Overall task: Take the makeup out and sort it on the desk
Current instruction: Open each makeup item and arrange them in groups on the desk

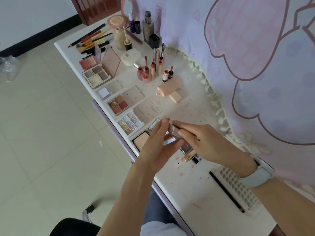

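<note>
Both hands meet above the white desk (190,188) near its front edge. My left hand (158,147) and my right hand (202,142) together hold a small silver tube (174,132), fingers pinched on its two ends. Under them lie an open powder compact (140,142) and a gold-capped tube (190,156). Along the front edge runs a row of open eyeshadow palettes (117,103), a glitter palette (130,123) nearest my hands. Lip glosses (150,69) stand upright in a cluster further back.
Pencils and brushes (92,40) lie at the far corner beside bottles (148,27) and a pink mirror (127,7). A peach tube (170,86) and its cap lie mid-desk. A lash tray (238,189) and a black pencil (226,191) sit near me. A printed cloth (255,57) hangs on the right.
</note>
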`<action>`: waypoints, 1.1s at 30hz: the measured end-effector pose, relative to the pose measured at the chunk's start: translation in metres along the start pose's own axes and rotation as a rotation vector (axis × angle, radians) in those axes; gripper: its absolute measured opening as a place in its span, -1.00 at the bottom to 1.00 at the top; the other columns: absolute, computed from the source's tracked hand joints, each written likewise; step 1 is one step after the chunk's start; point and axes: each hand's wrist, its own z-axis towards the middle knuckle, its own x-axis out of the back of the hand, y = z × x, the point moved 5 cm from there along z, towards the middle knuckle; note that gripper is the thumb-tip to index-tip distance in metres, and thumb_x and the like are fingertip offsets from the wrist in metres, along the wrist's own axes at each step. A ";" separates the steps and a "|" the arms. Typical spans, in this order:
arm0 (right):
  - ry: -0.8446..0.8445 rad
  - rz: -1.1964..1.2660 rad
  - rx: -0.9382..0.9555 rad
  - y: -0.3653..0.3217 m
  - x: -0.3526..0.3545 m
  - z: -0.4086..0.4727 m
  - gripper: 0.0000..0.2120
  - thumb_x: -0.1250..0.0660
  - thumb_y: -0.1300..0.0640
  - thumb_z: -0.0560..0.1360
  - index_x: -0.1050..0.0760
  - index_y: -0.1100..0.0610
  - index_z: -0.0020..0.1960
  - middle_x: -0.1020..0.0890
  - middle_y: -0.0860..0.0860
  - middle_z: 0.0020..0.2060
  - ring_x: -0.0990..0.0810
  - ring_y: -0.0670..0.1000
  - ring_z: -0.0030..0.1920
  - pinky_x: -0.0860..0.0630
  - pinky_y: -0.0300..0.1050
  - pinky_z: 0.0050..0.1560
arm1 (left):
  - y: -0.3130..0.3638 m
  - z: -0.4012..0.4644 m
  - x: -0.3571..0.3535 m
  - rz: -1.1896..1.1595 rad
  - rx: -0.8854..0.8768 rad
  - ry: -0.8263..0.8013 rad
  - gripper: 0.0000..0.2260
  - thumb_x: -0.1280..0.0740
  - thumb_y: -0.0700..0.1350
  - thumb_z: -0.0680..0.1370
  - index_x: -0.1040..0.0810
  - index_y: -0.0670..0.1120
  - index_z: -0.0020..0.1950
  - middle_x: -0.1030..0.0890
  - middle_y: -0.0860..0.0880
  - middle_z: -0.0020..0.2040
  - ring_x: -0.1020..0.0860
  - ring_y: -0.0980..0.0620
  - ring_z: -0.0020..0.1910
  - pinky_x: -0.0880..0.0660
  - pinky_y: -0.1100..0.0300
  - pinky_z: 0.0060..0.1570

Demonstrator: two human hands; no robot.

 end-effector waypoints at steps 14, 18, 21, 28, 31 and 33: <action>0.014 0.085 -0.025 -0.029 0.008 0.006 -0.56 -0.20 0.28 0.54 -0.31 0.09 0.40 -0.55 -0.15 0.10 -0.42 -0.45 0.08 -0.33 -0.61 0.00 | 0.038 -0.009 -0.009 0.117 0.077 -0.054 -0.87 -0.28 0.03 0.54 -0.57 0.03 -0.05 -0.61 -0.15 -0.10 -0.64 -0.08 -0.18 -0.58 0.17 -0.28; 0.065 0.060 -0.044 -0.036 0.003 0.015 -0.51 -0.18 0.29 0.52 -0.26 0.06 0.42 -0.59 0.10 0.14 -0.51 -0.05 0.17 -0.40 -0.44 0.10 | 0.051 -0.007 -0.010 0.079 0.090 -0.073 -0.86 -0.26 0.02 0.55 -0.53 -0.01 -0.04 -0.55 -0.16 -0.04 -0.64 -0.16 -0.09 -0.59 0.04 -0.16; 0.051 0.013 -0.080 -0.042 -0.002 0.021 -0.50 -0.15 0.24 0.52 -0.24 -0.03 0.43 -0.60 0.03 0.11 -0.55 0.03 0.14 -0.47 -0.25 0.09 | 0.057 -0.008 -0.010 0.052 0.098 -0.081 -0.86 -0.25 0.03 0.56 -0.51 0.00 0.02 -0.51 -0.13 -0.04 -0.63 -0.14 -0.12 -0.59 -0.04 -0.10; 0.024 -0.140 -0.106 -0.052 -0.017 0.014 -0.51 -0.13 0.17 0.54 -0.17 -0.01 0.45 -0.41 -0.24 -0.41 -0.48 -0.32 -0.41 -0.35 -0.43 -0.38 | 0.050 -0.022 -0.003 0.077 -0.008 -0.012 -0.85 -0.24 0.05 0.56 -0.47 0.01 0.04 -0.56 0.03 -0.17 -0.57 -0.02 -0.12 -0.55 0.07 -0.19; 0.014 -0.184 -0.084 -0.052 -0.024 0.004 -0.49 -0.14 0.16 0.53 -0.16 -0.01 0.46 -0.53 -0.14 -0.31 -0.49 -0.18 -0.35 -0.46 -0.27 -0.26 | 0.039 -0.030 0.003 0.075 -0.044 0.022 -0.84 -0.27 0.04 0.54 -0.49 0.00 0.06 -0.58 0.05 -0.22 -0.57 -0.03 -0.15 -0.52 0.06 -0.18; 0.014 -0.221 -0.074 -0.049 -0.030 -0.006 -0.49 -0.15 0.16 0.52 -0.18 0.00 0.45 -0.57 -0.05 -0.25 -0.50 -0.12 -0.31 -0.47 -0.24 -0.22 | 0.029 -0.036 0.009 0.078 -0.054 0.049 -0.86 -0.28 0.03 0.54 -0.55 0.02 0.03 -0.60 0.04 -0.23 -0.56 -0.06 -0.15 -0.51 0.00 -0.13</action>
